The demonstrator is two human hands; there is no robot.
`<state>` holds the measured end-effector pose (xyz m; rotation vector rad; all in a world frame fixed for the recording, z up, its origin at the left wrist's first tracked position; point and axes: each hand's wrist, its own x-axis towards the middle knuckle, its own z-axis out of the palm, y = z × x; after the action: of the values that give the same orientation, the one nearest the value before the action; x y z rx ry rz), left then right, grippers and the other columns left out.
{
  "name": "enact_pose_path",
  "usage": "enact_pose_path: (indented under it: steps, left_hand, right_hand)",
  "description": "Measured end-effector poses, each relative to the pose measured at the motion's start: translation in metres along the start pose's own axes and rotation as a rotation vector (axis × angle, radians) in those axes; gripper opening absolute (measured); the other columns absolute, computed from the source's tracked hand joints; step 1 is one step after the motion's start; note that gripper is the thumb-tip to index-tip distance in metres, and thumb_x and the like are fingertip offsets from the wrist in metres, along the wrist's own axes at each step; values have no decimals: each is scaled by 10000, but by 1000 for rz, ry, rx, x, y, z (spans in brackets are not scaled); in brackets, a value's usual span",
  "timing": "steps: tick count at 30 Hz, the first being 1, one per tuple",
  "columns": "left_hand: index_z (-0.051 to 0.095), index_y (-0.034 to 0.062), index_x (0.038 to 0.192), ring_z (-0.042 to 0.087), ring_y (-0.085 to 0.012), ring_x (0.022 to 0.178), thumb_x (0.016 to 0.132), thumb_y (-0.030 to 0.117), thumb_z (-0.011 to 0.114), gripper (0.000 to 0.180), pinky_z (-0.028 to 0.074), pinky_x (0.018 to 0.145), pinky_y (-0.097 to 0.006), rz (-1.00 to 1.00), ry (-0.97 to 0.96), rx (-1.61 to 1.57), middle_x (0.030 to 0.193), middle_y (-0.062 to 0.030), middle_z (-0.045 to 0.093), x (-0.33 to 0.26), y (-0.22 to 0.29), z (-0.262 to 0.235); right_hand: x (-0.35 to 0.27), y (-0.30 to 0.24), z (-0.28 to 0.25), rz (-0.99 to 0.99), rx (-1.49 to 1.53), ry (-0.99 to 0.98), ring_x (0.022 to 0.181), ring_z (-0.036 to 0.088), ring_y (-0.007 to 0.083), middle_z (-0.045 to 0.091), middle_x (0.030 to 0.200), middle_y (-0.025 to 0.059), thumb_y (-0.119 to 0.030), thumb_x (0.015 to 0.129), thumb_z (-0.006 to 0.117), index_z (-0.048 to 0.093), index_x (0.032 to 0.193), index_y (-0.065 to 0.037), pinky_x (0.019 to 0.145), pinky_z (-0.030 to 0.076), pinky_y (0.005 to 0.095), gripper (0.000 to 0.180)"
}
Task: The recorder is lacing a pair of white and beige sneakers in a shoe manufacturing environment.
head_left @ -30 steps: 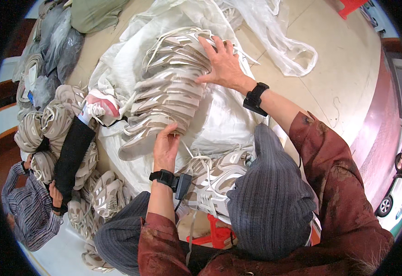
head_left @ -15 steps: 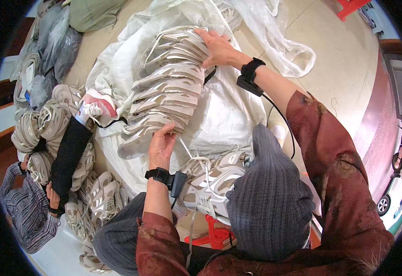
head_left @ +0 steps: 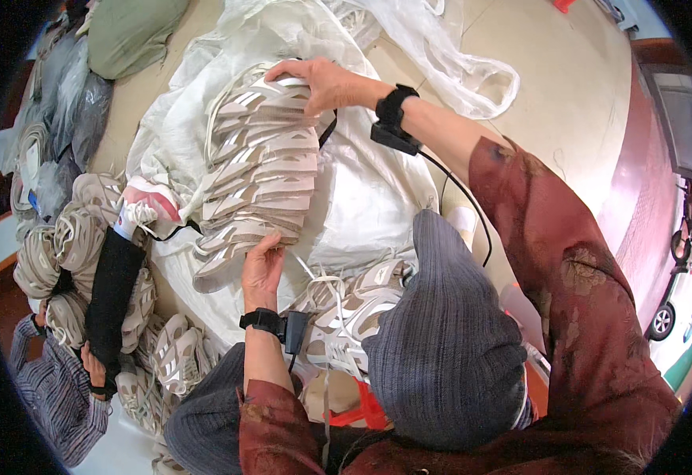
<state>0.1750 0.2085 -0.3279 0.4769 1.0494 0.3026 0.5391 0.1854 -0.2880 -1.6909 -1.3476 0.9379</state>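
Note:
A long row of white and beige shoe uppers (head_left: 259, 170), nested one against another, lies on a white plastic sack (head_left: 362, 198) in front of me. My right hand (head_left: 320, 84) curls over the row's far end. My left hand (head_left: 263, 267) grips its near end, thumb on top; the left fingers are partly hidden beneath the uppers. Close by my left wrist, a second bunch of similar uppers (head_left: 354, 317) with loose white laces rests between my knees.
At left, another person's hand (head_left: 92, 366) is by a black sleeve-covered leg (head_left: 112, 289) and more bundled uppers (head_left: 180, 356). A pink-and-white shoe (head_left: 149, 207) touches the sack. Grey plastic bags (head_left: 85, 111) lie far left. A red stool (head_left: 362, 408) shows below me.
The row of uppers looks straighter and more tightly packed, and its far end has swung left with my right hand. My left hand keeps its hold at the near end. The view has shifted slightly.

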Motion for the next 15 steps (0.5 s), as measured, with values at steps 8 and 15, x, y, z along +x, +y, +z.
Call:
enact_pose_path:
  steps: [8, 15]
  left_hand:
    - [639, 14, 1035, 616, -180, 966, 763, -58, 689, 286, 460, 911, -307, -6, 19, 25, 1018, -73, 666, 11, 2, 8]
    - [644, 24, 985, 616, -180, 936, 780, -32, 695, 219, 458, 912, -297, -6, 1, 13, 983, -66, 662, 11, 3, -2]
  right_hand:
    - [22, 28, 15, 227, -380, 303, 1228, 422, 359, 426, 1331, 189, -157, 566, 726, 490, 1322, -355, 994, 412, 411, 816]
    - [29, 24, -1, 163, -125, 54, 1132, 537, 284, 553, 1254, 130, -133, 586, 706, 481, 1334, -274, 930, 463, 358, 794]
